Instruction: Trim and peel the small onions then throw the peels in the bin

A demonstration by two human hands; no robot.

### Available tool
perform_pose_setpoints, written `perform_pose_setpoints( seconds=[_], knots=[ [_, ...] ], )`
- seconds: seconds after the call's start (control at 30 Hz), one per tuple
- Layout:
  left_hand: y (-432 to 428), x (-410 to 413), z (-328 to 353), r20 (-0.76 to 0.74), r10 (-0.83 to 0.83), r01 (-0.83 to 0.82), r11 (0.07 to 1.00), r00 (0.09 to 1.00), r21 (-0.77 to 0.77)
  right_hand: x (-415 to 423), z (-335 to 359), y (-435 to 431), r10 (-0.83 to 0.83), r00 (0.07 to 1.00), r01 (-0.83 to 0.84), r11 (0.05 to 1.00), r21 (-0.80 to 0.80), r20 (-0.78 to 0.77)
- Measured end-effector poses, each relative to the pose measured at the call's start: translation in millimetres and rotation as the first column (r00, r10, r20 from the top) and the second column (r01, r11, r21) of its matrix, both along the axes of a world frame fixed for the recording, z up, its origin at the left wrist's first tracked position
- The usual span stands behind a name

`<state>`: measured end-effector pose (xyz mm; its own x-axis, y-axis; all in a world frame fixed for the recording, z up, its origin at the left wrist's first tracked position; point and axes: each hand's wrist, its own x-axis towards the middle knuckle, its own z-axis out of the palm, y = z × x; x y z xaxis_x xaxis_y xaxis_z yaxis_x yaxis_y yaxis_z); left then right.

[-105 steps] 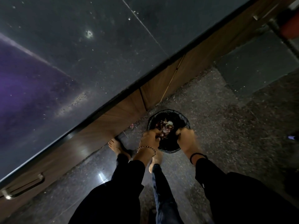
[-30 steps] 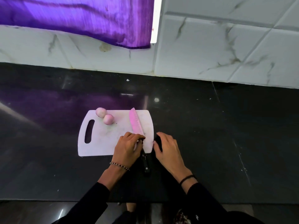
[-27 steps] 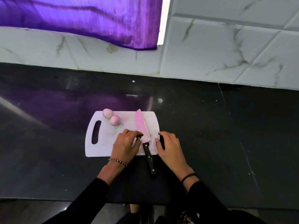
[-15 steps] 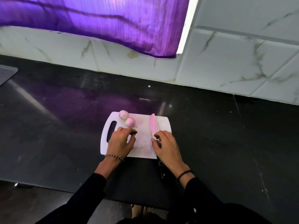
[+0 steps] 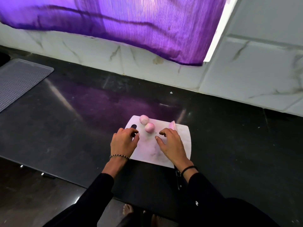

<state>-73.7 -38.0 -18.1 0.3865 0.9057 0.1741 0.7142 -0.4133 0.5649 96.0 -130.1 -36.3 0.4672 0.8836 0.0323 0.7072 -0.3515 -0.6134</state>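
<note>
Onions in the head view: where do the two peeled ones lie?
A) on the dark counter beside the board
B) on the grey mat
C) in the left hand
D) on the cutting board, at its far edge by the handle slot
D: the onions lie side by side on the white cutting board next to its slot, and neither the left hand nor the right hand holds one.

Black glossy counter (image 5: 65, 128) runs under a white marbled tile wall (image 5: 246, 79). Purple curtain (image 5: 131, 22) hangs over the tiles at the top; grey ribbed mat (image 5: 19, 79) lies flat on the counter's far left
</note>
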Motion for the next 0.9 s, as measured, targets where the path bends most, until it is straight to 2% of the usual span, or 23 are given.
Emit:
perform_pose_setpoints(
  seconds=[0.23,0.37,0.6,0.9],
  knots=[
    [38.4,20.1,-11.3,-0.078,0.031,-0.034,0.999,0.996,-0.035,-10.0,11.5,24.7,0.036,0.999,-0.036,0.999,-0.034,-0.003],
    [61.3,33.6,-16.3,-0.165,-0.025,0.008,0.995,0.986,-0.1,-18.1,8.1,40.5,-0.001,1.0,0.001,1.0,-0.015,0.031],
    [85.0,47.6,-18.1,-0.3,-0.134,0.115,0.99,0.944,-0.082,-21.0,5.7,50.0,-0.066,0.997,0.066,0.997,0.027,0.03],
    [96.8,49.5,-18.3,-0.219,-0.219,0.194,0.972,0.951,-0.13,-29.2,9.2,50.9,-0.154,0.988,0.154,0.988,-0.015,-0.013]
  ],
)
